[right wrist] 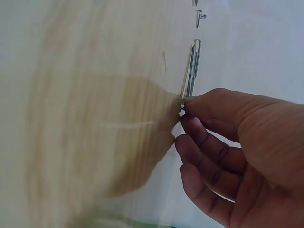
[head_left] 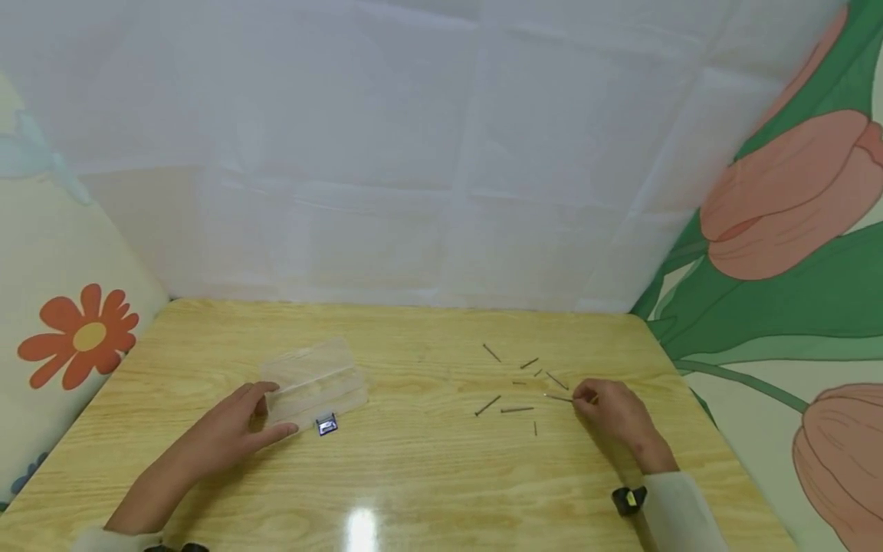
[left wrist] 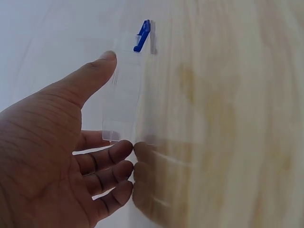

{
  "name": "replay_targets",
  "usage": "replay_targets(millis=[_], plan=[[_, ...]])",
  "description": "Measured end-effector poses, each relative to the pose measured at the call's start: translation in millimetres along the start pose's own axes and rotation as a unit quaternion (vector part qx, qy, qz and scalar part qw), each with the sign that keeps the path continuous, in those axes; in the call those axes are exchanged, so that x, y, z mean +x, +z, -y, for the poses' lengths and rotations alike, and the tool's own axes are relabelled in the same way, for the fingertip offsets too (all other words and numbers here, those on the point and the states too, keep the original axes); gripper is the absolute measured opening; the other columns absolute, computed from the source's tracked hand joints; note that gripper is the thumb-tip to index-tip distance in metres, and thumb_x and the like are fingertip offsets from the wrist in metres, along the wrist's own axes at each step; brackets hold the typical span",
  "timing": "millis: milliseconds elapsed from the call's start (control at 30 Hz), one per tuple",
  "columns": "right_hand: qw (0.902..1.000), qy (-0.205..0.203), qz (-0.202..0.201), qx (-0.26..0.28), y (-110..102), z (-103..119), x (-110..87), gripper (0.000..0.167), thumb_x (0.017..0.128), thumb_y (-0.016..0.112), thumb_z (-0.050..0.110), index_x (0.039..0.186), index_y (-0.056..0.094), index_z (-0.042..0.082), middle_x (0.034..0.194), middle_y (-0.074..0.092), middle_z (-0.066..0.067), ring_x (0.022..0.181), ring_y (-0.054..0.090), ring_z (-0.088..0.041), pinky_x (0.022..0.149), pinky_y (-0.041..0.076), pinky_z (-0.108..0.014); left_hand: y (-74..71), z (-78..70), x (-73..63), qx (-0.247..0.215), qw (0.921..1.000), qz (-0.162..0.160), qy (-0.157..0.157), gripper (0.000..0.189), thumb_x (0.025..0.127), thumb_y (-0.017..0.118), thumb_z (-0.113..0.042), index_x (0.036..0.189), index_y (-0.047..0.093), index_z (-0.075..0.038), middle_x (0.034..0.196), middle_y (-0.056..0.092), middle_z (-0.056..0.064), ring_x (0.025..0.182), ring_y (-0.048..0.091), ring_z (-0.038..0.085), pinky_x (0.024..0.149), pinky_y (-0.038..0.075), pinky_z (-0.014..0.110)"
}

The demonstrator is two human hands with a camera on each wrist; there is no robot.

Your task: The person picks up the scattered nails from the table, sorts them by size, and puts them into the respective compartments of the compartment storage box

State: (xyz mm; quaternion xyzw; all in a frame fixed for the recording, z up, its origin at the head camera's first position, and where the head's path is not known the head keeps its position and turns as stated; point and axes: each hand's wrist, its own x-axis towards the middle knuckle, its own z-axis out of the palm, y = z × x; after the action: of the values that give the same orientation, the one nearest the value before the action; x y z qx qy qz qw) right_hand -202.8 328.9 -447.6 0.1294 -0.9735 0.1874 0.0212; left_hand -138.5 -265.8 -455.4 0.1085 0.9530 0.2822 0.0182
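Clearly, the right hand (head_left: 615, 412) has its thumb and fingertips closed in a pinch on the end of one nail (head_left: 557, 397), over the right-hand part of the worktop (head_left: 428, 468). That nail's long axis lies nearly parallel to the far edge, its free end pointing toward the left edge and very slightly toward the far one; which end sits in the fingers, I cannot tell.

Eight loose nails (head_left: 517, 410) are scattered nearby at mixed angles. Two slant from nearer the left edge up toward the far right corner, one runs almost square to the far edge, and others slope toward the right edge.

Nearer the left edge, a clear plastic box (head_left: 317, 379) lies with its lid raised, its long side running left to right, the right end angled toward the far edge. Its blue latch (head_left: 327, 424) is on the near side. The left hand (head_left: 237, 429) is spread, thumb and fingers well apart at the box's left end.
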Motion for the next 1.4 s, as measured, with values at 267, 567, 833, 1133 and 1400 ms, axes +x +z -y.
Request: replay_targets(millis=[267, 567, 833, 1133, 1400], plan=[[0.9994, -0.021, -0.002, -0.027, -2.7, 2.8, 1.9, 0.007, 0.093, 0.072, 0.007, 0.089, 0.075, 0.013, 0.086, 0.071, 0.003, 0.079, 0.066, -0.018, 0.073, 0.053, -0.044, 4.9, 3.1, 1.3, -0.036, 0.9993, -0.01, 0.006, 0.075, 0.089, 0.081, -0.043, 0.132, 0.051, 0.011, 0.099, 0.054, 0.005, 0.089, 0.05, 0.023, 0.077, 0.047, 0.044], [0.9925, -0.092, 0.012, -0.08, -8.5, 8.2, 7.5, 0.019, 0.083, 0.069, 0.001, 0.076, 0.065, 0.017, 0.071, 0.056, 0.009, 0.066, 0.05, -0.01, 0.062, 0.045, -0.035, 9.0, 3.8, 1.8, -0.061, 0.9976, -0.032, 0.0, 0.07, 0.089, 0.082, -0.042, 0.131, 0.054, 0.006, 0.097, 0.051, 0.003, 0.09, 0.048, 0.022, 0.076, 0.043, 0.038], [0.9941, -0.096, 0.036, -0.035, -4.5, 3.2, 8.4, 0.016, 0.075, 0.067, -0.002, 0.076, 0.065, 0.014, 0.073, 0.059, 0.009, 0.067, 0.053, -0.008, 0.064, 0.048, -0.031, 10.8, 5.5, 2.7, -0.07, 0.997, -0.034, -0.007, 0.069, 0.088, 0.083, -0.043, 0.13, 0.054, 0.005, 0.095, 0.05, 0.003, 0.088, 0.047, 0.021, 0.074, 0.04, 0.033], [0.9959, -0.077, 0.043, 0.024, -3.3, 8.7, 3.6, 0.021, 0.084, 0.066, -0.006, 0.08, 0.065, 0.015, 0.076, 0.059, 0.009, 0.07, 0.052, -0.008, 0.066, 0.047, -0.03, 9.4, 8.1, -0.6, -0.065, 0.9971, -0.036, -0.016, 0.072, 0.086, 0.084, -0.044, 0.13, 0.055, 0.005, 0.095, 0.052, 0.003, 0.086, 0.048, 0.021, 0.073, 0.04, 0.034], [0.9913, -0.129, 0.021, 0.016, -3.8, 23.8, 4.6, 0.017, 0.087, 0.07, -0.003, 0.083, 0.068, 0.014, 0.079, 0.061, 0.01, 0.072, 0.055, -0.005, 0.066, 0.05, -0.03, 9.2, 5.3, 0.2, -0.08, 0.9959, -0.036, -0.022, 0.071, 0.085, 0.085, -0.043, 0.129, 0.055, 0.004, 0.093, 0.052, 0.003, 0.083, 0.047, 0.02, 0.071, 0.04, 0.032]])
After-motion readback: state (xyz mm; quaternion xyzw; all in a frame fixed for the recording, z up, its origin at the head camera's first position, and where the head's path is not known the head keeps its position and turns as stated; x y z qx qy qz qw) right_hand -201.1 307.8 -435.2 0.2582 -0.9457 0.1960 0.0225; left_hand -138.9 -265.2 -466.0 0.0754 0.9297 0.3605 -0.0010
